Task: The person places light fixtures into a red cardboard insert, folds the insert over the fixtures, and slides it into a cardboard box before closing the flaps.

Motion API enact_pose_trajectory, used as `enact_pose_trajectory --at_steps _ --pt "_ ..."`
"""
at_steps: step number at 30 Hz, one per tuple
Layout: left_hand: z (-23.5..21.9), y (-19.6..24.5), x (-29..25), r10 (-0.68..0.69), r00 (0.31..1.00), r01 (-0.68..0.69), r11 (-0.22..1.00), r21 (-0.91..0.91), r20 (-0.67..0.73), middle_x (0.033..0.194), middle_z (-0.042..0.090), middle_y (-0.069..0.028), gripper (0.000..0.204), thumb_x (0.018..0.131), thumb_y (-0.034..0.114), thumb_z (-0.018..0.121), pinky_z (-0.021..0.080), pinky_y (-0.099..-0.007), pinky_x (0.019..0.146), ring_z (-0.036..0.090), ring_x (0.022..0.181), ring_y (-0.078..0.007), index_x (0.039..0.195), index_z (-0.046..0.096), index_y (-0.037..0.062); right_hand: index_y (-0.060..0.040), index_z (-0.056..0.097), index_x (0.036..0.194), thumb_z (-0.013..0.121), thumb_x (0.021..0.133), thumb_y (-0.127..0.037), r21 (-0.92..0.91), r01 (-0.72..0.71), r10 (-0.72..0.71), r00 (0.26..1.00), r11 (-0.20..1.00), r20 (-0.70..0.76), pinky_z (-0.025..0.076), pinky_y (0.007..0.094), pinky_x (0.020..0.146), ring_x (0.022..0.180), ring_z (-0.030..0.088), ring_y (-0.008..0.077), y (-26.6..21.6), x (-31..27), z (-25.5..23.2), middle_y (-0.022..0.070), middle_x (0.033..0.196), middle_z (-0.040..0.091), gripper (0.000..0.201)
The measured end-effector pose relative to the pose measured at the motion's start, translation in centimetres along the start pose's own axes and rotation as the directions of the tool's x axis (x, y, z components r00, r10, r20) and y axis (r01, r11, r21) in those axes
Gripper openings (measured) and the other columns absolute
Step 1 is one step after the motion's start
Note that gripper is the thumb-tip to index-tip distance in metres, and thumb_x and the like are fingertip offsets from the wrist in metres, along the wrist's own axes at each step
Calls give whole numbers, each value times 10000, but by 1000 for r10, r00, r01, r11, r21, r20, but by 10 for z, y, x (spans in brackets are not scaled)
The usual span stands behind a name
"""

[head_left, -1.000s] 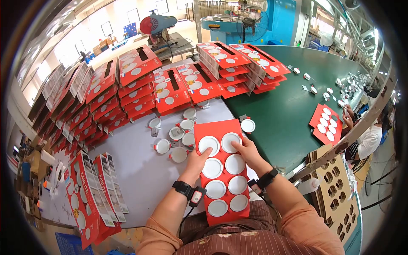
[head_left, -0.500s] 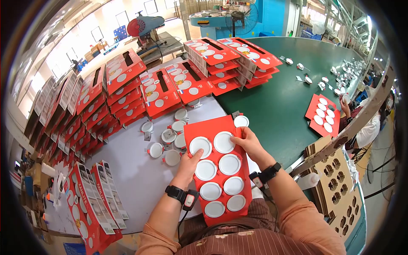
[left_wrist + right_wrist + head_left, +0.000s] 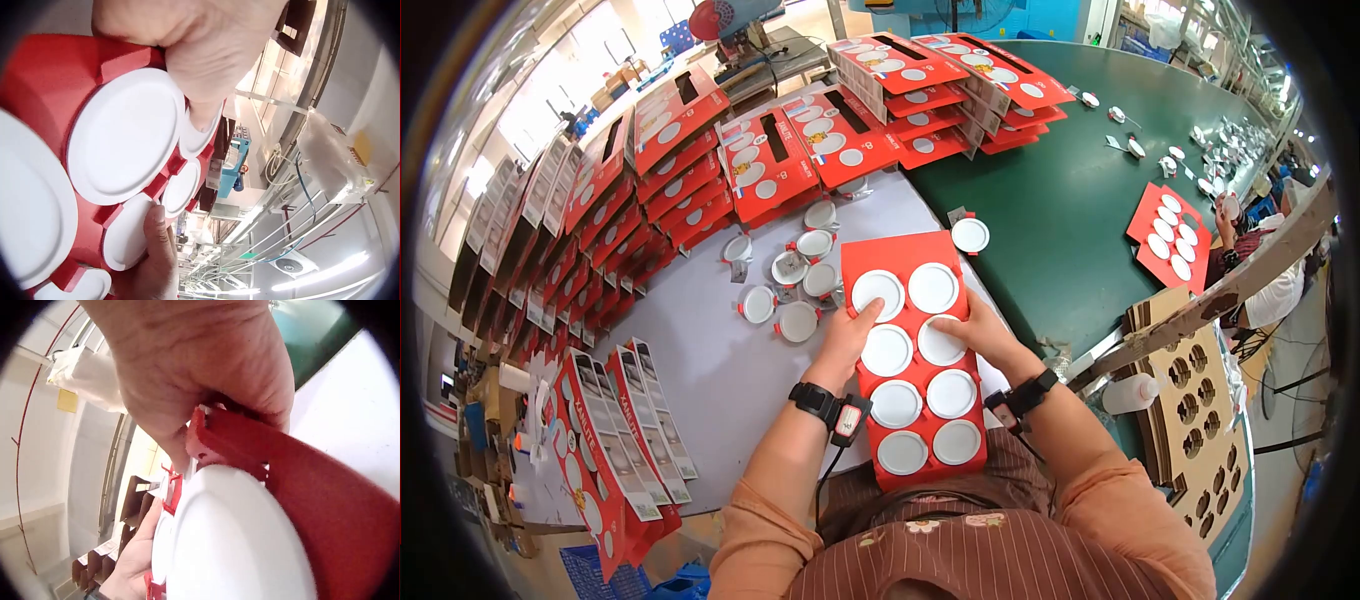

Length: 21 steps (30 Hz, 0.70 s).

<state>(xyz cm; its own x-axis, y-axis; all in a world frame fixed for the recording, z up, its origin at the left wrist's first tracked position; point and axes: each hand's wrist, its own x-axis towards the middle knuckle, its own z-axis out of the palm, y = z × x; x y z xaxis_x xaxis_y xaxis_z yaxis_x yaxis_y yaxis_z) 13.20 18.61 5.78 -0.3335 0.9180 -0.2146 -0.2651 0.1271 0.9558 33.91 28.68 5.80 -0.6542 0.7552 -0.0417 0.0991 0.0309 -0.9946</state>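
A long red cardboard panel (image 3: 897, 251) stands in front of the person's lap, with several white round discs (image 3: 896, 405) set into it in two columns. The left hand (image 3: 847, 335) grips its left edge, thumb lying on the top left disc. On the opposite edge the right hand (image 3: 988, 335) holds the panel, its thumb over the second disc down on the right. Both hands' other fingers go behind the card, out of sight in the head view. Red tabs (image 3: 125, 64) stick up beside the discs in the left wrist view.
Loose white discs (image 3: 798, 322) lie on the pale table beyond the panel. Stacked red printed boxes (image 3: 770, 170) line the back and left. At right are a green table (image 3: 1040, 230), brown cardboard trays (image 3: 1200, 440), a white bottle (image 3: 1130, 394) and another person with a similar red panel (image 3: 1148, 225).
The right thumb has moved from the top right disc down to the second one. The left hand keeps its grip. The head view has tilted down, so the background sits higher.
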Motion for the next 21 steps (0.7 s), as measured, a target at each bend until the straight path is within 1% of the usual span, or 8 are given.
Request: enact_pose_trajectory --at_steps 2,4,9,11,12,14,16,21 --pt "-2 0 2 -12 1000 12 1000 26 -10 1183 621 -79 396 931 247 625 469 -321 902 586 1055 -164 1233 565 -2 -21 241 1486 728 806 -97 376 -211 166 975 903 149 473 353 958 1168 549 221 -8 -9 -8 160 1305 533 839" --pt "-3 -3 3 -31 999 33 998 52 -24 1185 621 -81 400 931 244 622 468 -322 902 587 1054 -168 1236 562 -6 -19 226 1493 724 804 -109 319 -241 203 968 917 147 490 352 921 1144 557 216 3 -14 -11 168 1279 544 855" --pt "-2 -17 12 11 998 1 979 204 -56 1193 614 -92 412 908 196 628 467 -332 908 583 1073 -186 1253 529 -7 -10 238 1485 716 811 -216 -268 -140 111 987 953 -118 460 385 951 1143 547 314 32 -21 -10 238 1323 492 852" --pt "-5 -21 10 49 997 -32 967 252 -61 1203 607 -95 424 903 186 632 467 -336 912 579 1085 -190 1263 511 -2 -15 337 1442 712 802 -307 -687 -136 32 986 714 -161 368 443 1052 1280 422 407 10 -30 -11 289 1383 419 798" --pt "-5 -23 6 51 998 -40 964 262 -34 1215 598 -94 437 900 173 631 467 -338 919 576 1094 -193 1276 489 2 -15 337 1442 712 802 -307 -685 -136 32 986 716 -162 368 443 1052 1280 422 407 9 -34 -8 289 1383 419 798" --pt "-5 -27 5 51 999 -47 962 269 -7 1227 589 -94 451 897 161 631 467 -341 927 573 1104 -196 1288 466 7 -32 399 1410 728 783 -347 -885 -8 -260 955 466 -145 324 457 1084 1328 368 404 8 -41 -3 264 1399 415 775" --pt "-7 -30 8 21 1000 -22 965 261 6 1257 571 -104 497 905 171 621 453 -344 959 559 1134 -205 1334 429 11 -63 410 1410 704 808 -368 -883 211 -367 929 419 47 300 490 1092 1343 352 395 4 -40 7 227 1439 383 736" --pt "-9 -39 12 -32 999 34 992 119 -15 1322 518 -133 510 962 223 537 424 -349 999 504 1207 -224 1399 375 17 -74 373 1439 513 910 -514 -838 460 -330 872 295 362 255 493 1130 1391 297 355 -8 -29 43 142 1477 371 702"
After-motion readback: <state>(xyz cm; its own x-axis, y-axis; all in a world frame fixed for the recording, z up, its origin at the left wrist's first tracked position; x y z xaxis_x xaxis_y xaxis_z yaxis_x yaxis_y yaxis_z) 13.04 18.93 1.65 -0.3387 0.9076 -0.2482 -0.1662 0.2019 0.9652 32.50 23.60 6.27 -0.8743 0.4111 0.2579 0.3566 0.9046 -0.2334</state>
